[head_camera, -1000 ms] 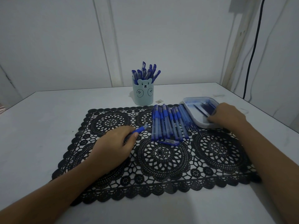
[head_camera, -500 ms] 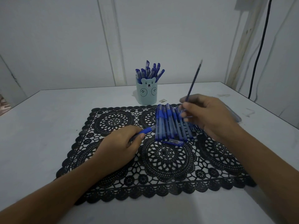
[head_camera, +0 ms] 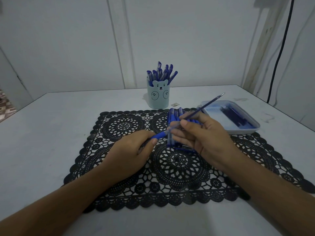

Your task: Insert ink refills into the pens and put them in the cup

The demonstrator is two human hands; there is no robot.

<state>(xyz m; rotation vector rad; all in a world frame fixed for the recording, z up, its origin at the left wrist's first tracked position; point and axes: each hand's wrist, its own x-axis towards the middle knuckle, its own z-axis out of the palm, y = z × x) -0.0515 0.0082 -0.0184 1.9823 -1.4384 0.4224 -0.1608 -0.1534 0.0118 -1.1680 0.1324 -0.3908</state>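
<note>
A: L hand (head_camera: 129, 154) is wrapped round the pen barrel (head_camera: 157, 136), open end angled up-right. It's held low over the mat (head_camera: 122, 126), prob. for steadiness.
B: R hand (head_camera: 202, 137) pinches the refill (head_camera: 209, 103) thumb-to-fingers, close to its lower end. The writing tip pokes up past the tray (head_camera: 245, 132).
A: Lower end sits right at the barrel's mouth, betw. both hands. Is it in? Can't tell.
B: Short pinch = better aim, I'd say. Spare pens (head_camera: 172, 116) lie in a row under the R hand. The cup (head_camera: 158, 97) stands behind, w/ pens in it.
</note>
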